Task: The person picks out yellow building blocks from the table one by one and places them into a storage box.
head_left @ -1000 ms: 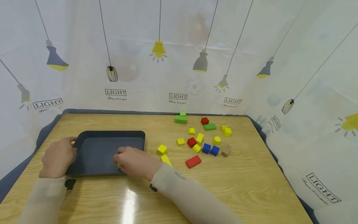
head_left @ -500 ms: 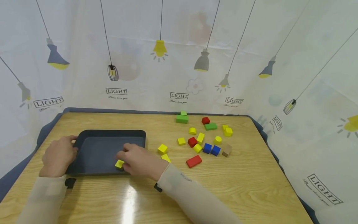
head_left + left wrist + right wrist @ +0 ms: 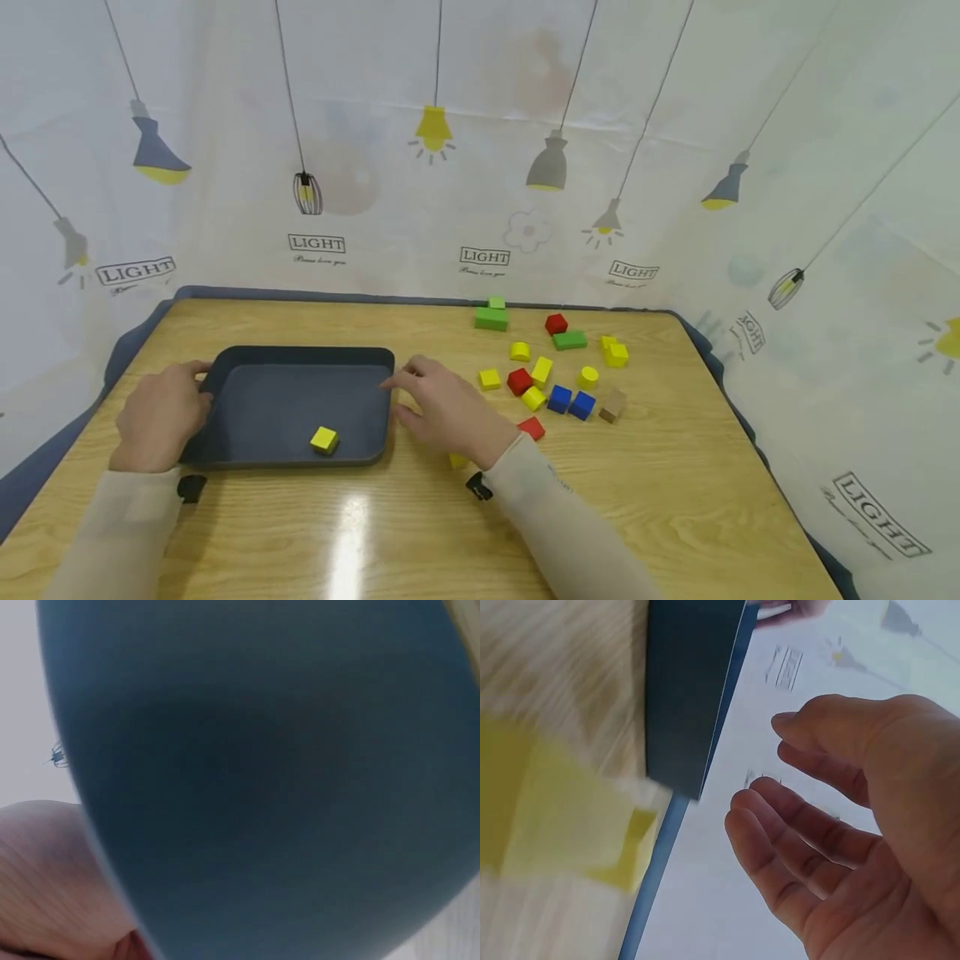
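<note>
Left hand (image 3: 160, 415) gripped the tray (image 3: 262, 402); right hand (image 3: 448, 408) hung loose. Inside, a yellow block (image 3: 325, 440) looked light, rigid, pinchable side-to-side.

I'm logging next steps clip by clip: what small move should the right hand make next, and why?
Probably the right hand should reach for the yellow block near its wrist: the hand is empty, by the right rim of the tray, where one yellow cube lies.

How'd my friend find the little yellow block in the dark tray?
On the light wooden table, find the dark grey rectangular tray at the person's left hand. Near its closest long edge sits a small boxy yellow block, the only one inside; the other blocks lie outside.
</note>
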Available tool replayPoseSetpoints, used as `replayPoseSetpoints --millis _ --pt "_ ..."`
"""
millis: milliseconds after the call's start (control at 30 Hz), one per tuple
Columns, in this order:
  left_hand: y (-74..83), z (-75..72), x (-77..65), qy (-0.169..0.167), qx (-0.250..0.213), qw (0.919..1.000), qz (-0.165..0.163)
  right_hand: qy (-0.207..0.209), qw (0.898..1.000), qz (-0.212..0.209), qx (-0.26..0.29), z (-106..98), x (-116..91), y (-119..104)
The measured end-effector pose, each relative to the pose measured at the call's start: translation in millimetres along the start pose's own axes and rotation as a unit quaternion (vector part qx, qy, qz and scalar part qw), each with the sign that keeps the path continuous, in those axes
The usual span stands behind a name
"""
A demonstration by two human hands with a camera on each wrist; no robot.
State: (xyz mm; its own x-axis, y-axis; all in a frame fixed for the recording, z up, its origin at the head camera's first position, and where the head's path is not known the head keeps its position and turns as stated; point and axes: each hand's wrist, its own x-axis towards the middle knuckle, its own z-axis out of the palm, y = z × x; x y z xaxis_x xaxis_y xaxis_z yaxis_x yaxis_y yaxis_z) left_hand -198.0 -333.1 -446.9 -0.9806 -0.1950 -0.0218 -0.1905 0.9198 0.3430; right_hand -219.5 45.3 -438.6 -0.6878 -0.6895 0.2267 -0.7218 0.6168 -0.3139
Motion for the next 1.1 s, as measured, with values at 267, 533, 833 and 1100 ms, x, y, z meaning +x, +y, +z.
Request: replayPoseSetpoints --millis 267,533,833,1100 --pt "-0.6 -0.6 1.6 0.012 0.001 0.9999 0.012 0.035 0.998 0.048 -0.016 -18.6 -19.0 41.2" --pt "0.7 -1.5 1.1 0.011 0.003 0.9999 0.007 0.085 0.99 0.108 -0.028 -40.3 -47.2 91.2" --pt "-0.3 0.8 1.7 0.002 0.001 0.9999 -0.011 0.116 0.978 0.171 -0.026 -63.1 -80.6 140.4" --pt "-0.9 1.6 2.8 -0.002 0.006 0.9998 -0.022 0.126 0.964 0.234 -0.024 -72.5 -109.5 179.0"
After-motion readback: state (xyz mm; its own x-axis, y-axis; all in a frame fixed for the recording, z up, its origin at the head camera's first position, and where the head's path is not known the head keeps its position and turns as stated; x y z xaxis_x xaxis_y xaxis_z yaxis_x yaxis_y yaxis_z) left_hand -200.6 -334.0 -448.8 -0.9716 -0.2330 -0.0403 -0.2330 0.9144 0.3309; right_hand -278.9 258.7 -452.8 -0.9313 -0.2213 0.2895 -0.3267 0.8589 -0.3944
